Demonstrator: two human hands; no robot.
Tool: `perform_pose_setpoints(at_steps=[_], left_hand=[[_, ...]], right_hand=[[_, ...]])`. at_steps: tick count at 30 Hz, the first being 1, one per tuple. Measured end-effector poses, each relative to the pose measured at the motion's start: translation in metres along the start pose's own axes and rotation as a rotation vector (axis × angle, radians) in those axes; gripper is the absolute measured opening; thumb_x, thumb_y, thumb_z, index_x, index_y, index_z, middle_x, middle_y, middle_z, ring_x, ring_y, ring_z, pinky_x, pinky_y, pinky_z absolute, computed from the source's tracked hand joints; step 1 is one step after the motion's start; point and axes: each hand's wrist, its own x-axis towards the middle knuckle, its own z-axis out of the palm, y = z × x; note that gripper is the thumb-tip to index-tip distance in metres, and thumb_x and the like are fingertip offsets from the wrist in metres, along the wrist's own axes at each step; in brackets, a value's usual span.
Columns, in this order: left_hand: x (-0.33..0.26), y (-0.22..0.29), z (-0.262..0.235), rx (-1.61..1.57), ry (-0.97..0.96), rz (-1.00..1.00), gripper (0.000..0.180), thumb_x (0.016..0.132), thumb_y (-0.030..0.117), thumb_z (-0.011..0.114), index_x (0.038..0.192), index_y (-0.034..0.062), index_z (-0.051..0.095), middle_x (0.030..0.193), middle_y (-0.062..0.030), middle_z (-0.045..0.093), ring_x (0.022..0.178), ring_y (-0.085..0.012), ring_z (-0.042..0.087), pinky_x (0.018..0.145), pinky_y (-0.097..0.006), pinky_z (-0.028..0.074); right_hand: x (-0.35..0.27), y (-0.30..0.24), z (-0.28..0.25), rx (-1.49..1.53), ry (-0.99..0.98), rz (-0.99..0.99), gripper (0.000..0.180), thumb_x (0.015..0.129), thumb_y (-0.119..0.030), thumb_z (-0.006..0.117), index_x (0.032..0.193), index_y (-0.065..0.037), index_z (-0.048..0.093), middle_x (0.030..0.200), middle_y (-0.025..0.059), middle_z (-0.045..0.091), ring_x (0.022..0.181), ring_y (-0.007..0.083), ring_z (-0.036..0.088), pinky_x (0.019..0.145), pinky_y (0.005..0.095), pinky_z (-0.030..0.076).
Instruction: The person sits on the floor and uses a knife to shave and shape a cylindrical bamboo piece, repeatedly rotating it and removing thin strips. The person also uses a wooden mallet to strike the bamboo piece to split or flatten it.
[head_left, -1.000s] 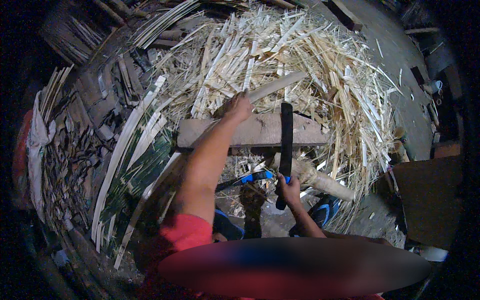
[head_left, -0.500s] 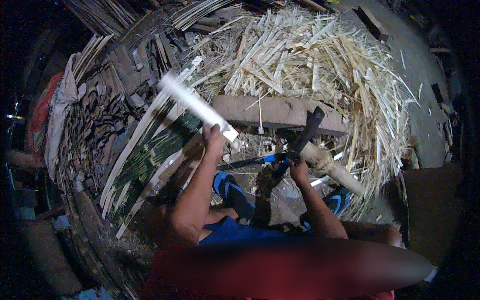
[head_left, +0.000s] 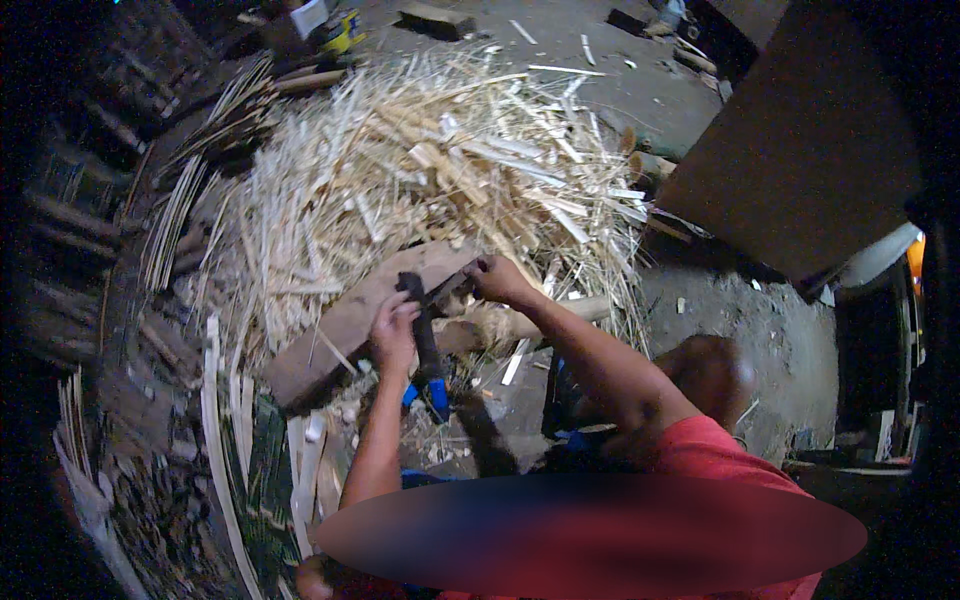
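Note:
My left hand (head_left: 392, 335) is raised in front of a wooden beam, its fingers curled against the upper part of a long dark tool (head_left: 426, 340). Blue shows at the tool's lower end; whether it belongs to the tool or to something behind is unclear. My right hand (head_left: 495, 280) is closed over the beam's right end. From its fingertips a narrow dark strip (head_left: 447, 287) slants down toward the tool; blur hides its kind. Just below lies a thick pale bamboo pole (head_left: 540, 322). The beam (head_left: 340, 320) runs obliquely beneath both hands.
A large heap of pale split strips and shavings (head_left: 440, 150) spreads beyond the beam. Long green and white bamboo strips (head_left: 262, 470) lie at lower left. A brown board (head_left: 790, 150) leans at upper right, with a yellow container (head_left: 345, 35) at the far left.
The view has turned rightward. My left hand has let go of the white strip and moved to the dark tool. My right hand has left the tool's shaft and reached forward over the beam.

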Motion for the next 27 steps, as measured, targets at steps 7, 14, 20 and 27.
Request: perform_pose_setpoints(at_steps=[7,14,20,27], left_hand=[[0.090,0.057,0.227,0.385,-0.623,0.056,0.027,0.097,0.022,0.058,0.118,0.0081,0.068,0.106,-0.0179,0.072,0.095,-0.0325,0.070,0.086,-0.039,0.053],[0.146,0.050,0.359,0.343,-0.809,0.006,0.027,0.097,0.020,0.057,0.119,0.0069,0.067,0.089,-0.0173,0.071,0.081,-0.0244,0.069,0.078,-0.036,0.053],[0.179,0.055,0.431,0.244,-0.764,-0.058,0.028,0.097,0.024,0.060,0.119,0.0083,0.068,0.096,-0.0154,0.072,0.086,-0.0229,0.069,0.081,-0.033,0.053],[0.186,0.037,0.429,0.251,-0.802,-0.224,0.027,0.097,0.022,0.063,0.117,0.0069,0.069,0.106,-0.0111,0.074,0.096,-0.0183,0.069,0.086,-0.032,0.053]], right_hand=[[0.082,0.077,-0.117,0.373,0.827,0.209,0.035,0.097,-0.028,0.053,0.085,0.003,0.063,0.073,0.0212,0.064,0.068,0.0331,0.065,0.070,0.0448,0.051],[0.147,0.186,-0.250,1.178,1.401,0.209,0.027,0.097,-0.026,0.061,0.103,-0.001,0.053,0.090,0.0119,0.064,0.076,0.0267,0.065,0.076,0.0428,0.056],[0.194,0.241,-0.338,0.648,1.286,0.939,0.073,0.084,-0.041,0.079,0.133,0.004,0.050,0.122,0.0231,0.063,0.104,0.0368,0.066,0.088,0.0452,0.055],[0.209,0.267,-0.345,0.553,1.128,1.293,0.071,0.076,-0.042,0.079,0.123,0.007,0.057,0.122,0.0205,0.064,0.108,0.0328,0.064,0.087,0.0457,0.053]])
